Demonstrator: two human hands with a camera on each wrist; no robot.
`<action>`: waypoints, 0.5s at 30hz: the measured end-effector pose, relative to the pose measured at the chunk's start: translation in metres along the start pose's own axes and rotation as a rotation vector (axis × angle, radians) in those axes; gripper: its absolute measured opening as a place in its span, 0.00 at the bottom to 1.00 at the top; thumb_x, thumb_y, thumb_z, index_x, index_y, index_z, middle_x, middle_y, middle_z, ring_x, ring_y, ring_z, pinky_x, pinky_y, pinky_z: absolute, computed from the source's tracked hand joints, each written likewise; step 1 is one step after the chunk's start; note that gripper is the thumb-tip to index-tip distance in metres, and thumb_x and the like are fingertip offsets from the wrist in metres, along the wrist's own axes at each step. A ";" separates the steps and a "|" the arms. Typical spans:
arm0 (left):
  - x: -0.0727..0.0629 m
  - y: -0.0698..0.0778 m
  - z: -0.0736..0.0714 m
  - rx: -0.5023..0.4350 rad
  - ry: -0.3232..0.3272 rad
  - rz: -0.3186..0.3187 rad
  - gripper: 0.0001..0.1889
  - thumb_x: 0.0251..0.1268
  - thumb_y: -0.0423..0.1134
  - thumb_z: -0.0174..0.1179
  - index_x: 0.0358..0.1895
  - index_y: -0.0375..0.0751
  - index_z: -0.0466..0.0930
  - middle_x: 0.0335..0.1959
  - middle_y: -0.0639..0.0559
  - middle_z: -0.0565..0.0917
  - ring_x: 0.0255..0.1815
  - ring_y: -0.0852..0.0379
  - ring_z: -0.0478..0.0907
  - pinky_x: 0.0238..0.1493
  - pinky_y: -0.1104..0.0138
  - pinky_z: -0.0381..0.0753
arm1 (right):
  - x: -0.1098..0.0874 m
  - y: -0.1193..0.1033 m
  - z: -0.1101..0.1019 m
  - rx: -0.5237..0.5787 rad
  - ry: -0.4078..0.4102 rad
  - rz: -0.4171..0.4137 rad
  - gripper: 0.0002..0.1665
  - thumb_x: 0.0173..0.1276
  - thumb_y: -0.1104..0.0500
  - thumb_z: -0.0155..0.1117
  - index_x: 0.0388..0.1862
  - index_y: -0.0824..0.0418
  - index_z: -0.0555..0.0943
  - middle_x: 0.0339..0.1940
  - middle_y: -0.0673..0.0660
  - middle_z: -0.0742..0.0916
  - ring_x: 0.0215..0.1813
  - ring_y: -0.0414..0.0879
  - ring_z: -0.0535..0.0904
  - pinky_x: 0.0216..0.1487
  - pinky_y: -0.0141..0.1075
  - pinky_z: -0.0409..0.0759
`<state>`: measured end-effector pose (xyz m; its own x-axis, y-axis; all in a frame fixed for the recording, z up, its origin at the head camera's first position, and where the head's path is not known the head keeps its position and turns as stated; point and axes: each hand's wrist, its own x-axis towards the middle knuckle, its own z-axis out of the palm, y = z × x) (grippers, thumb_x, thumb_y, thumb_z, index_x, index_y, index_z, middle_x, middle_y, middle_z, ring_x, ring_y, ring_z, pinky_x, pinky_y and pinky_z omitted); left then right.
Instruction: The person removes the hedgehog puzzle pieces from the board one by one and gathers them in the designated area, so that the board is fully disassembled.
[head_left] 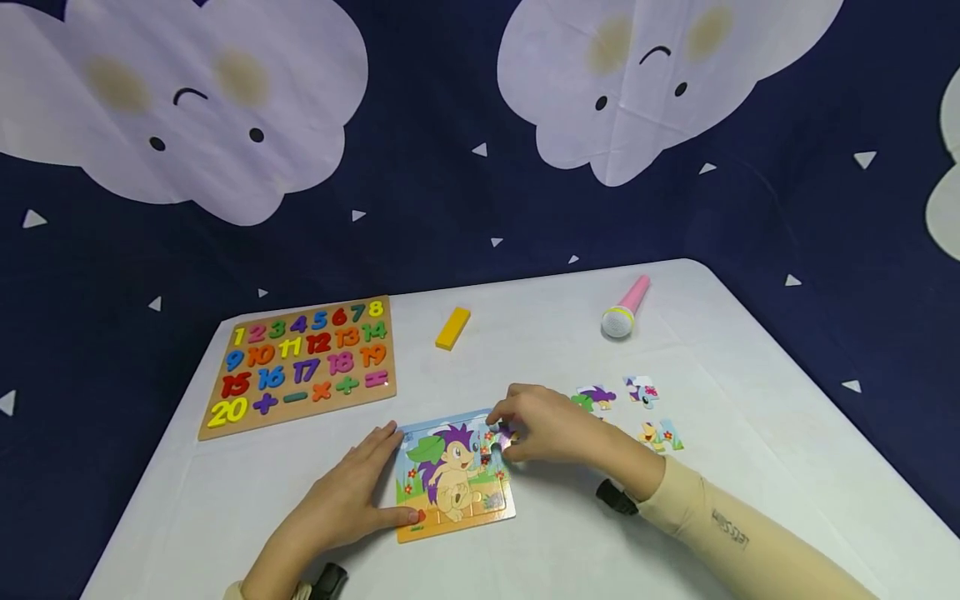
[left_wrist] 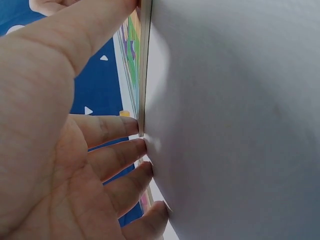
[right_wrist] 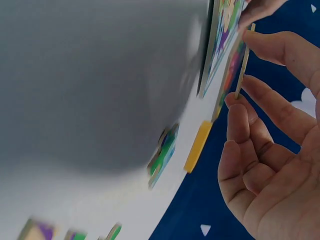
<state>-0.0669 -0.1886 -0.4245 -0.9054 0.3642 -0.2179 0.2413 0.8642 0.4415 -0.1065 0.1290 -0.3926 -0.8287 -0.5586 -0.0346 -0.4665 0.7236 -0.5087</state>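
A jigsaw puzzle (head_left: 450,475) with a purple-haired hedgehog lies in its flat frame on the white table. My left hand (head_left: 347,492) rests along its left side, thumb on the lower left corner and fingertips by the upper left one. In the left wrist view, the fingers (left_wrist: 115,129) reach the board's edge fairly straight. My right hand (head_left: 551,427) pinches a puzzle piece (right_wrist: 244,65) between thumb and fingers, over the board's upper right part. A gap shows in the picture close under that piece.
Loose puzzle pieces (head_left: 662,435) lie right of the board, partly behind the right forearm. A wooden number board (head_left: 300,367) stands at the back left. A yellow block (head_left: 453,328) and a pink toy microphone (head_left: 627,308) lie farther back. A dark cloud-patterned cloth (head_left: 427,167) hangs behind the table.
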 end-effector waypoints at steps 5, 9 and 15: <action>0.000 0.001 0.000 -0.001 0.002 -0.003 0.63 0.47 0.73 0.78 0.84 0.41 0.64 0.87 0.41 0.61 0.88 0.35 0.57 0.83 0.37 0.62 | -0.013 0.012 -0.007 0.028 0.010 0.020 0.25 0.56 0.59 0.84 0.55 0.56 0.91 0.40 0.46 0.85 0.45 0.42 0.83 0.47 0.32 0.82; 0.000 0.001 0.000 -0.005 -0.001 -0.010 0.63 0.47 0.73 0.78 0.84 0.42 0.64 0.88 0.41 0.61 0.88 0.35 0.57 0.83 0.37 0.62 | -0.022 0.022 -0.011 0.030 0.010 0.030 0.25 0.56 0.59 0.84 0.54 0.56 0.92 0.39 0.46 0.85 0.43 0.41 0.82 0.46 0.32 0.82; 0.000 0.001 0.000 -0.009 -0.008 -0.027 0.64 0.46 0.73 0.79 0.84 0.43 0.63 0.88 0.42 0.60 0.88 0.35 0.56 0.81 0.33 0.63 | -0.032 0.035 -0.013 0.020 0.011 0.030 0.24 0.55 0.59 0.84 0.53 0.55 0.92 0.38 0.44 0.85 0.41 0.37 0.79 0.44 0.31 0.80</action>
<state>-0.0665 -0.1877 -0.4241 -0.9087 0.3434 -0.2371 0.2135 0.8708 0.4429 -0.1001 0.1772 -0.3980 -0.8455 -0.5325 -0.0403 -0.4356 0.7313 -0.5248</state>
